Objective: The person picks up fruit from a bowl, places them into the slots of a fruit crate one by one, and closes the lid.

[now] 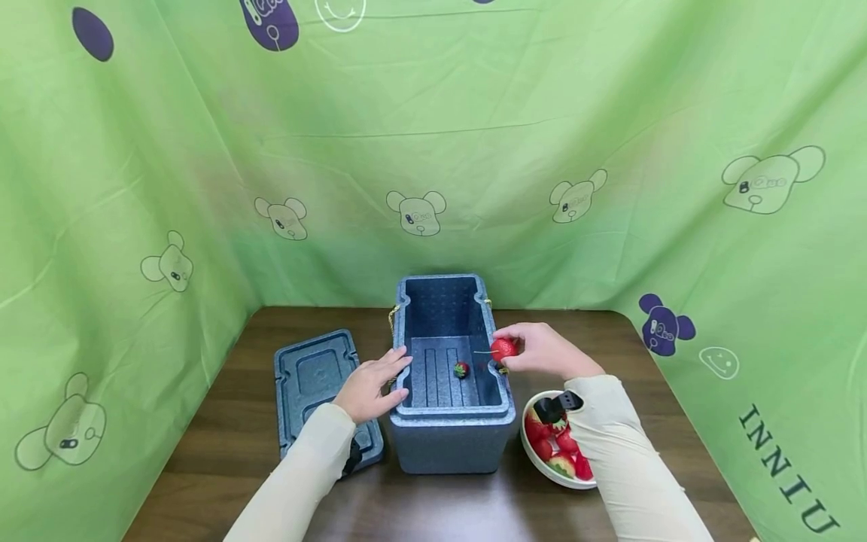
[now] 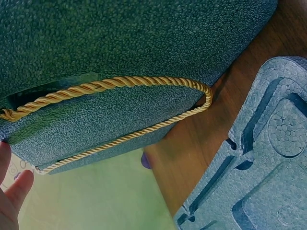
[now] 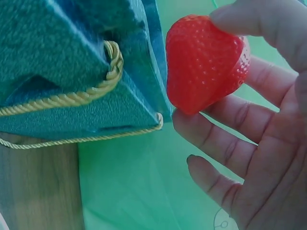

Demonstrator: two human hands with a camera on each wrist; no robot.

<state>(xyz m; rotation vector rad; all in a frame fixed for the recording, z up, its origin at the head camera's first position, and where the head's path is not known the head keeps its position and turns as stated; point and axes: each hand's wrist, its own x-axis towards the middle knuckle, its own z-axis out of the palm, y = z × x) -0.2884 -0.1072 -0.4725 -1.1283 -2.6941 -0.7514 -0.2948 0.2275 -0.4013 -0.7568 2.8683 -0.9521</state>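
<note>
My right hand (image 1: 545, 351) pinches a red strawberry (image 1: 503, 349) over the right rim of a blue-grey foam box (image 1: 454, 448). In the right wrist view, the thumb lies on one side of the strawberry (image 3: 204, 64) and fingers support it from the other. Inside the box, a small strawberry with a green top (image 1: 461, 369) lies on the ribbed floor. At the box's left rim rests my left hand (image 1: 369, 388), its fingers extended and holding nothing. The left wrist view catches only some of its fingertips (image 2: 20, 188) beside the box wall.
Left of the box lies its foam lid (image 1: 318, 369) on the brown wooden table (image 1: 217, 459). A white bowl (image 1: 565, 482) with several strawberries stands to the right, partly under my right forearm. Golden rope handles (image 2: 144, 81) hang along the box sides. Green printed cloth (image 1: 488, 165) surrounds the table.
</note>
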